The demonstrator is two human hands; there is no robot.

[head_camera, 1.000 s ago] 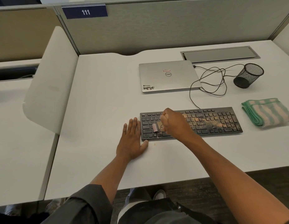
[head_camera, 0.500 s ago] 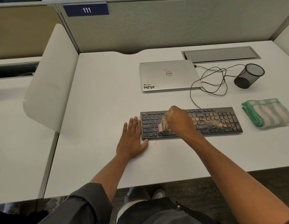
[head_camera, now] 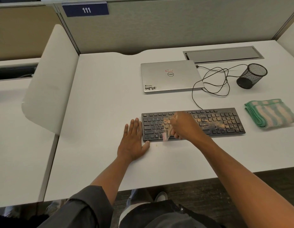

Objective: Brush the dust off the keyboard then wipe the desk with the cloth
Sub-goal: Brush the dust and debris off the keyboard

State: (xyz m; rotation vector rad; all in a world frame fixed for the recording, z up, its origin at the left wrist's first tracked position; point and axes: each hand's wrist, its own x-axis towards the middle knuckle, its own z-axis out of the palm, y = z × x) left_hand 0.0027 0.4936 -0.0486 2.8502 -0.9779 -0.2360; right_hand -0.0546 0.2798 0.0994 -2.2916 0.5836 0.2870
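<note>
We read "111" in white numerals on a dark blue sign [head_camera: 85,10] fixed at the top of the grey partition [head_camera: 176,25]. On the lid of the closed silver laptop [head_camera: 171,76] we saw the round Dell logo [head_camera: 170,74], turned upside down from where we sat. A black sticker [head_camera: 150,88] near the lid's front left corner carried stylised letters that looked like "WMN", with a smaller line above it too blurred to read. A small red and white label [head_camera: 169,70] sat above the logo, and its print was illegible to us.

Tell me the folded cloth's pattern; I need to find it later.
Green and pale beige stripes on the cloth, clearest in the head view.
</note>
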